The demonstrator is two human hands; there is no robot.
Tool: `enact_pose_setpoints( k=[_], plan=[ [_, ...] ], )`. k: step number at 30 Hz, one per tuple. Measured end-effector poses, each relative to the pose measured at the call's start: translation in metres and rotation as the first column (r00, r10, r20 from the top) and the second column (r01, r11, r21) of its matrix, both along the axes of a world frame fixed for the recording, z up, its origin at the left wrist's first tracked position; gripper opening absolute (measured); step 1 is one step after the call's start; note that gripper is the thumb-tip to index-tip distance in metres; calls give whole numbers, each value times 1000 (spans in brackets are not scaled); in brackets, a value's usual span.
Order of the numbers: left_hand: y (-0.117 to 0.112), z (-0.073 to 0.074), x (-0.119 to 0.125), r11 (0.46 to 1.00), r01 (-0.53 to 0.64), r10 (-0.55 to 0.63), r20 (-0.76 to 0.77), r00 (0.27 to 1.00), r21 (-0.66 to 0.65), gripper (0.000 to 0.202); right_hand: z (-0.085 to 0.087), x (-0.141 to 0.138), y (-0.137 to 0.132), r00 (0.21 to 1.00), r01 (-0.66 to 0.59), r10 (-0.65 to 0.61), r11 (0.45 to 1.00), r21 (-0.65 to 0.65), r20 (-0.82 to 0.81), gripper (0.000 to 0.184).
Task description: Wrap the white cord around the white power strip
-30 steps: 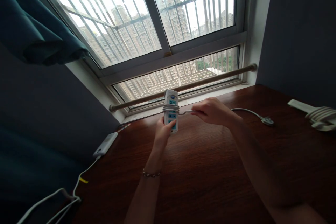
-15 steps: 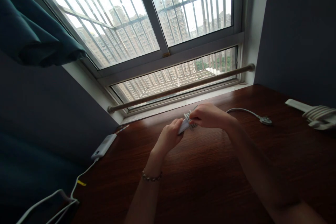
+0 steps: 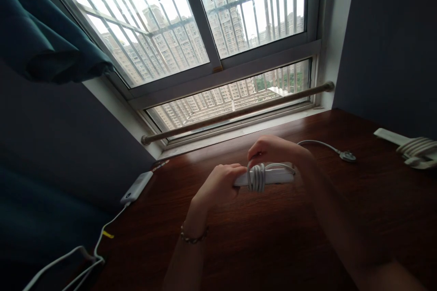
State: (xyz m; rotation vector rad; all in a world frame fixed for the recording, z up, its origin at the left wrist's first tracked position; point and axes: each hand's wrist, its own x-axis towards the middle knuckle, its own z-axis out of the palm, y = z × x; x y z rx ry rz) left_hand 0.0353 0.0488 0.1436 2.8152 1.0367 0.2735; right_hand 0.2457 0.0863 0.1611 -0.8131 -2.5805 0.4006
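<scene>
My left hand point(image 3: 218, 184) grips one end of a white power strip point(image 3: 273, 176), which lies sideways above the dark wooden table point(image 3: 259, 236). Several turns of its white cord point(image 3: 257, 176) are wrapped round the strip's middle. My right hand point(image 3: 273, 150) is just behind the strip, fingers pinched on the cord where it leaves the coil. The loose cord runs right across the table to its plug point(image 3: 348, 156).
A second wrapped white power strip point(image 3: 409, 146) lies at the table's right edge. A white power bank point(image 3: 137, 186) with a cable hanging off sits at the left edge. A wooden rod point(image 3: 235, 112) crosses the window sill; a teal curtain point(image 3: 41, 41) hangs upper left.
The power strip was upright with its sockets facing me; it has since been turned to lie sideways and lower, with another turn of cord round it.
</scene>
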Motion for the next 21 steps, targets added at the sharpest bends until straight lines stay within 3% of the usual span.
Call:
enact_pose_setpoints(
  k=[4, 9, 16, 21],
  plan=[
    [-8, 11, -3, 994, 57, -47, 108, 993, -92, 32, -6, 9, 10, 973, -188, 142, 945, -268, -183, 27],
    [-11, 13, -4, 978, 131, -91, 227, 970, -165, 35, -15, 8, 19, 920, -337, 199, 842, -422, -336, 27],
    [-12, 15, -5, 954, 216, -133, 352, 926, -209, 25, -21, 0, 21, 847, -443, 161, 742, -504, -507, 33],
    [-13, 14, -5, 954, 216, -86, 502, 861, -207, 23, -21, -7, 11, 799, -450, 73, 731, -513, -597, 36]
  ],
)
